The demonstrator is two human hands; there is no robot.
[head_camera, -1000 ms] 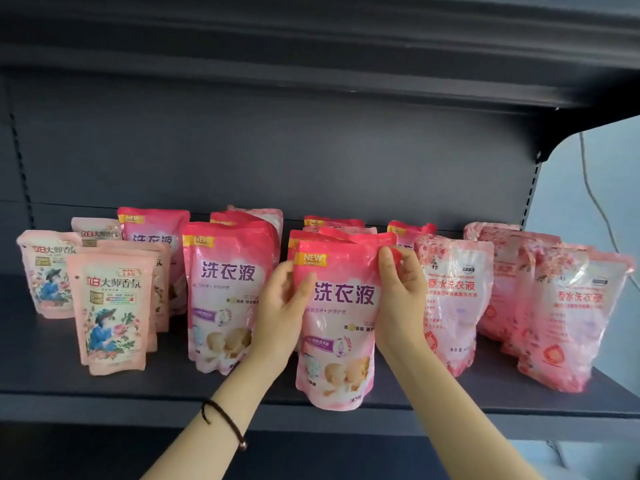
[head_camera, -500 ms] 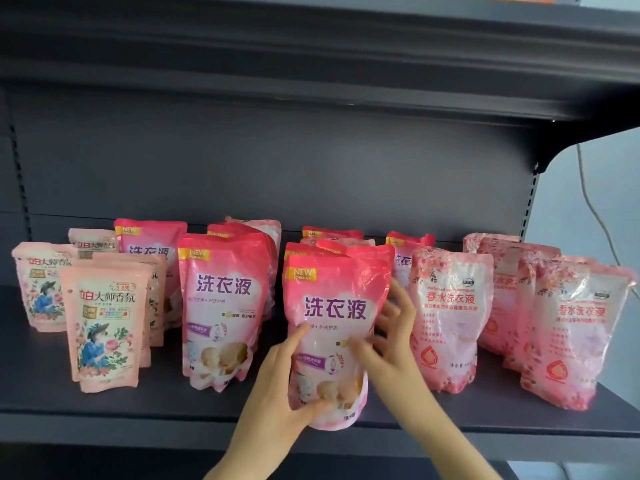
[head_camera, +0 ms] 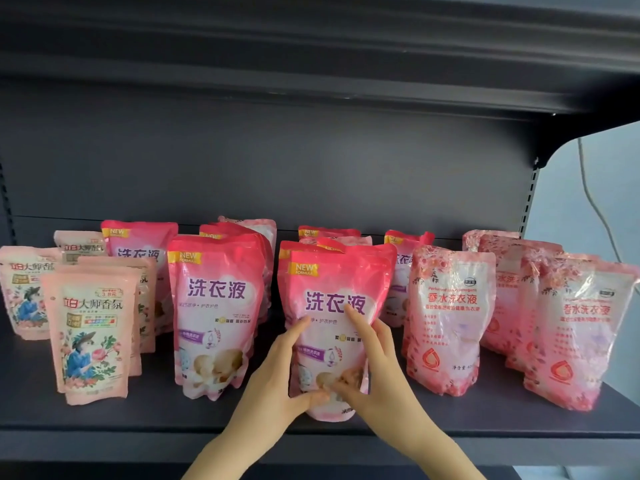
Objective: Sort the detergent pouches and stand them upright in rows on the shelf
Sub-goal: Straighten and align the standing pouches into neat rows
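My left hand (head_camera: 277, 372) and right hand (head_camera: 375, 368) pressed flat on the front pink pouch (head_camera: 332, 292), fingers straight, thumbs nearly meeting low on its face, pouch upright near the shelf's (head_camera: 138, 420) front edge

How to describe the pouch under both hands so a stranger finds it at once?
On the dark shelf, find the bright pink pouches in the middle. The target pouch stands frontmost, nearest the edge. Only it has the left hand and right hand on its lower half.

Left grip (head_camera: 284, 370) splayed, right grip (head_camera: 373, 363) splayed, close together
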